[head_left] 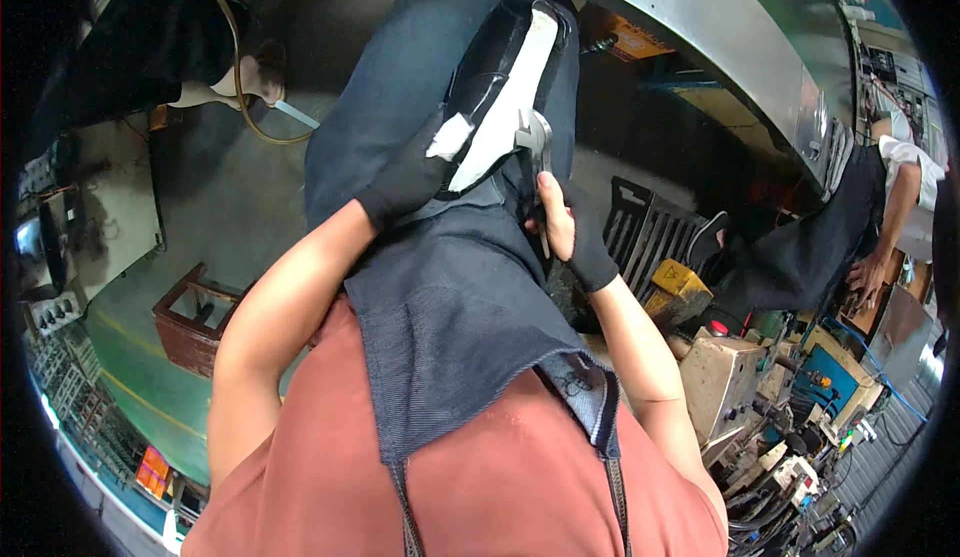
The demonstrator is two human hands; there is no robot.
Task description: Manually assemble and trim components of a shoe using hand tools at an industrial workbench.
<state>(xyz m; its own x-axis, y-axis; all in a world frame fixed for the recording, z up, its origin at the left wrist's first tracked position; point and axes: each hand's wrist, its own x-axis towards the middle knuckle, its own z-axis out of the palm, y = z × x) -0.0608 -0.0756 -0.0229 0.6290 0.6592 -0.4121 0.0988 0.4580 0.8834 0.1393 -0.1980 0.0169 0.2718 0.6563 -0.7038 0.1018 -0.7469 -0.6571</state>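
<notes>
Reddish shirt [450, 487] lay closest, beyond which the left hand [408, 175] gripped a black shoe [507, 102] and the right hand [575, 232] metal pincers [537, 139].

Black-and-white shoe [508, 97], silver pliers [540, 137], black gloves [405, 181], navy apron [455, 312]

The left grip [405, 175] curls inward, left forearm [305, 262] slanting outward behind it; opposite, the right grip [568, 229] curls, thumb [547, 189] pointing forward.
</notes>
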